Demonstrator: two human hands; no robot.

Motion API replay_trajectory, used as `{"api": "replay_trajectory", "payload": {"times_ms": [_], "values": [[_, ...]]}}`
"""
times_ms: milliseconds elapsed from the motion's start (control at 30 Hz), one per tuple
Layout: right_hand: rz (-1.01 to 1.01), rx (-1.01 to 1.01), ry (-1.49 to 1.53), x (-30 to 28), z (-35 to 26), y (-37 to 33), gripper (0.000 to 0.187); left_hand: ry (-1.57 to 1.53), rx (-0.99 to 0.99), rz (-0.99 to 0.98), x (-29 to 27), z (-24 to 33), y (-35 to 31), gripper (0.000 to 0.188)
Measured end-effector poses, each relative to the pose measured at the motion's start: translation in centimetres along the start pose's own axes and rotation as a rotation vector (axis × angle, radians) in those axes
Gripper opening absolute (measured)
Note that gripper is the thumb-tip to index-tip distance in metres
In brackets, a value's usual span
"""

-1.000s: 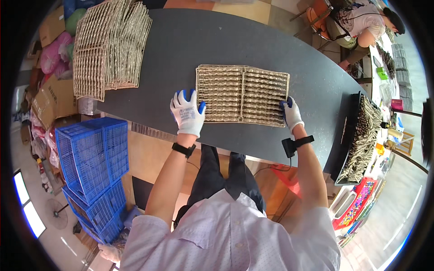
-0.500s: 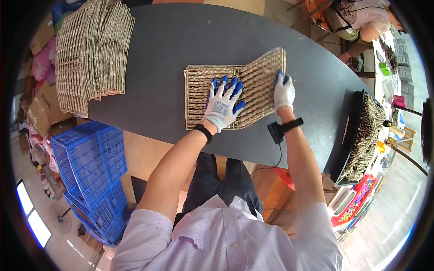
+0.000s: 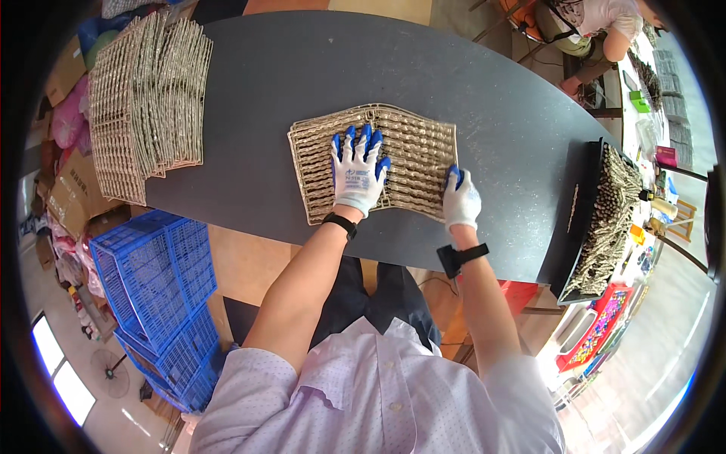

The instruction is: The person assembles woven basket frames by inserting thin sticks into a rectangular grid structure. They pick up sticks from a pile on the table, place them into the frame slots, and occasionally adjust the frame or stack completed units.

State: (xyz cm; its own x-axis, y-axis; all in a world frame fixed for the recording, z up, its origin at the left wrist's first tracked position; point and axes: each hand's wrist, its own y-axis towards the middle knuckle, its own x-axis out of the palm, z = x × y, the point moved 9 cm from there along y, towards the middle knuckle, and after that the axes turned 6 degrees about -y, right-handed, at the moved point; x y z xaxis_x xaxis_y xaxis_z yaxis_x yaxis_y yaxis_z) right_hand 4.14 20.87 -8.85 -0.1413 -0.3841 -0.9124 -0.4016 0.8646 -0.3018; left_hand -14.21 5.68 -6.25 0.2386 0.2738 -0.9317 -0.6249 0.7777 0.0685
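Note:
A beige-gold openwork panel (image 3: 412,155) lies on the dark table in front of me. Twisted strands run across it inside a thin frame, with a seam near the middle and a slight bend there. My left hand (image 3: 358,168), in a white glove with blue fingertips, presses flat on its left half with the fingers spread. At the right edge, my right hand (image 3: 461,198) in a matching glove pinches the panel's rim. Part of the panel is hidden under the left hand.
Similar panels are stacked (image 3: 155,98) at the table's left end. On the right stands a black tray (image 3: 556,276) of twisted gold pieces, with one loose piece (image 3: 572,208) beside it. Blue plastic crates (image 3: 155,280) stand lower left. Another person (image 3: 597,34) sits at the far right.
The panel's right side has come down from its raised, slanted position and now lies lower. My right hand moved down with it; my left hand shifted slightly left, still on the panel.

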Motion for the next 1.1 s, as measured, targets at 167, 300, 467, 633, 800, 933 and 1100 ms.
{"api": "replay_trajectory", "payload": {"times_ms": [167, 300, 467, 633, 800, 933, 1100], "values": [[0.473, -0.435, -0.187, -6.5, -8.5, 2.1, 0.049, 0.049, -0.008, -0.049, 0.3, -0.1, -0.2, 0.055], [0.161, -0.888, -0.328, 0.0, -15.2, -1.1, 0.057, 0.029, 0.003, -0.089, 0.4, 0.1, -0.4, 0.063], [0.080, -0.871, -0.376, 3.2, -15.1, -0.3, 0.055, 0.079, -0.499, 0.042, -3.6, -7.6, -3.7, 0.089], [0.081, -0.877, -0.316, 2.7, -15.2, -0.5, 0.054, -0.341, -0.991, 0.114, -3.2, -11.0, -7.8, 0.093], [0.060, -0.849, -0.364, 3.0, -15.9, -0.2, 0.052, -1.767, -1.055, 0.088, -0.7, -14.2, -7.3, 0.042], [0.070, -0.851, -0.343, 2.6, -15.7, -0.4, 0.051, -1.414, -0.869, -0.049, -5.0, -12.0, -4.8, 0.027], [-0.016, -0.732, -0.423, 3.7, -14.7, 0.5, 0.048, -0.738, -0.654, 0.027, -12.9, -6.8, -3.8, 0.024]]}}
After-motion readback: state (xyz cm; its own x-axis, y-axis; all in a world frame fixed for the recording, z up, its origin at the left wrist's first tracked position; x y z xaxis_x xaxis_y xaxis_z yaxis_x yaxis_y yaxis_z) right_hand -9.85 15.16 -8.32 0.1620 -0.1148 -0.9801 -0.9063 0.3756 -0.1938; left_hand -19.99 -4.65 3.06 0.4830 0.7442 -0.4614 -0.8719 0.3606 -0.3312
